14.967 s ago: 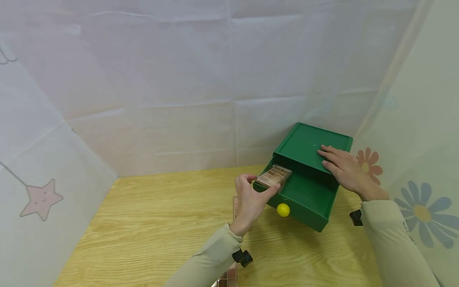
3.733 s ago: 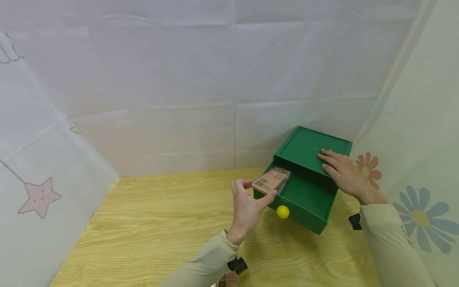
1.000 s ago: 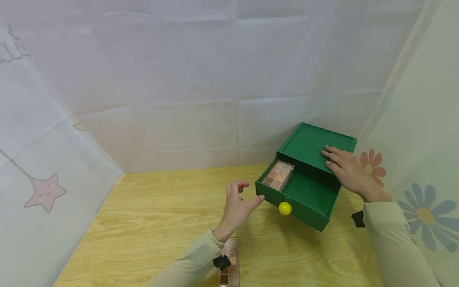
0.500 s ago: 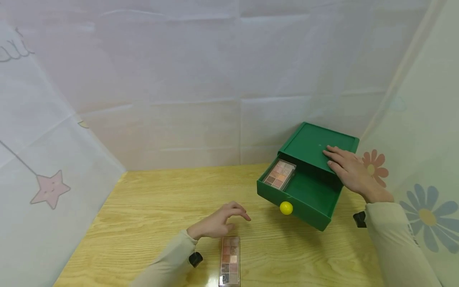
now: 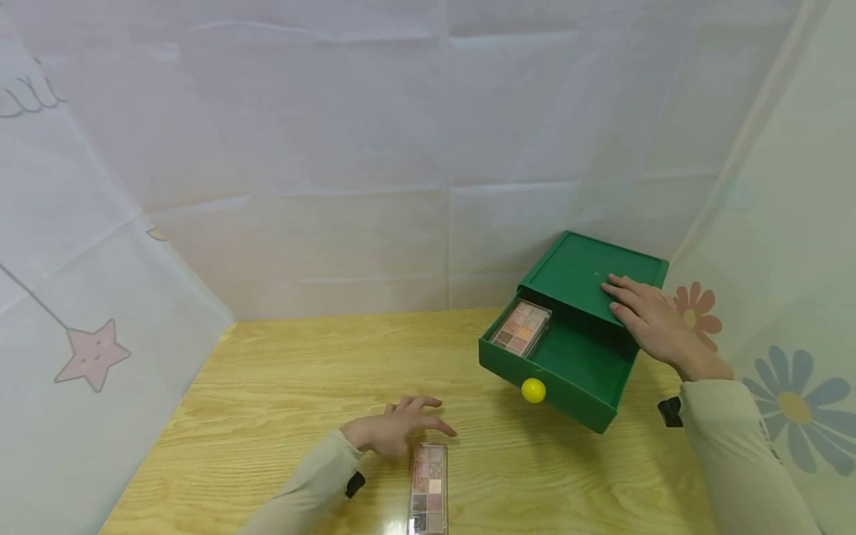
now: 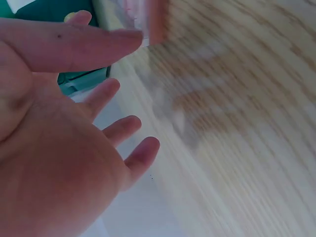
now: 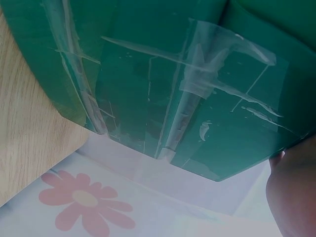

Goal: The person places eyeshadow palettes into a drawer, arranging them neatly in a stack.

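Two hands in view, well apart. L hand: fingers spread and relaxed, holds nothing, low over the table, fingertips just beside the top end of the long palette. Contact w/ that palette: cannot tell; wrist view is blurred. R hand: fingers straight, flat on the top of the green box, pressing it down.

Change: 3.7 s ago the L hand pinched the small palette at the drawer's front-left corner. At 1.0 s ago that palette lay in the drawer and the hand was free. Since then the L hand has dropped back and down to the long palette near the table's front edge. R hand has not shifted. Judgement: first palette is stowed; second one is the item now approached.

Positions: small palette lies flat in the drawer's left part, against the left wall. Rest of the drawer floor shows bare green, to the right of it. Drawer is pulled out, yellow knob on its front face.

Edges/room: long palette lies lengthwise, its near end runs out of frame at the bottom. Open wood betw. it and the drawer front. White sheets close off the back, L and R sides; box sits in the back-right corner, near the R sheet w/ flower print.
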